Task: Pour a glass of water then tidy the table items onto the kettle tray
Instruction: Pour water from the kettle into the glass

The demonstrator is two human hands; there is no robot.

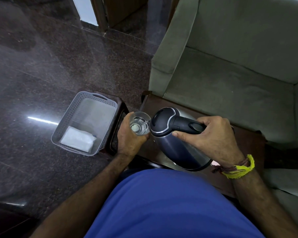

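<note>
Right hand [213, 140] was clenched round the handle of the kettle [175, 138], tipping its spout over the glass [139, 123] that my left hand [130, 140] gripped by the wall, up in the air between the two tables. Water ran in, thin and clear! The trick, I judged, was a slow tilt, spout close over the rim, glass level, and easing the kettle back before the brim. Count: one kettle, one glass, one basket [108, 103] on the left table, one white packet [78, 140] lying in it.
</note>
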